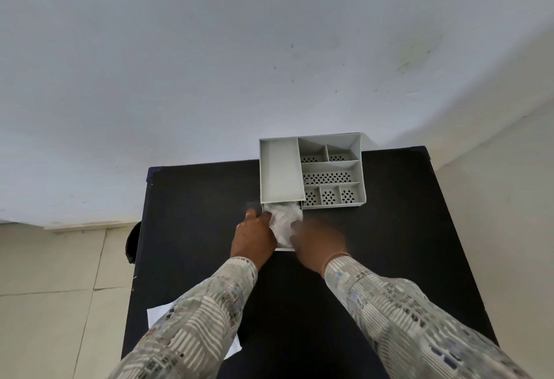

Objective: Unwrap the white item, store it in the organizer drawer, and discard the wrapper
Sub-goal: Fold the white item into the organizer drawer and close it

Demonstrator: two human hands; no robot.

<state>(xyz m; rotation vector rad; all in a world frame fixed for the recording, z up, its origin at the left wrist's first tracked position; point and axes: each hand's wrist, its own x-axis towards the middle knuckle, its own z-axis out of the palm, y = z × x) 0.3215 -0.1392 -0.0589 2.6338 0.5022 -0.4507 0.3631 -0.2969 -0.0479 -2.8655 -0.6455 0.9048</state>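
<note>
A grey organizer point(311, 173) stands at the far edge of the black table point(389, 228); its drawer point(283, 248) is pulled out toward the person, and the white item point(283, 222) lies crumpled inside it. The left hand point(254, 236) rests at the left wall of the drawer with curled fingers that touch the white item; whether it really grips it, I cannot tell. The right hand point(319, 243) is blurred at the right side of the drawer, so its opening cannot be read. A white sheet point(159, 314), perhaps the wrapper, lies near the person under the left sleeve point(192, 318).

The item looks bulky and rises above the drawer walls; it may catch on the organizer when the drawer is pushed in, and jam; a strong push may also slide the light organizer off the far edge; the sleeve may sweep the sheet to the floor.
</note>
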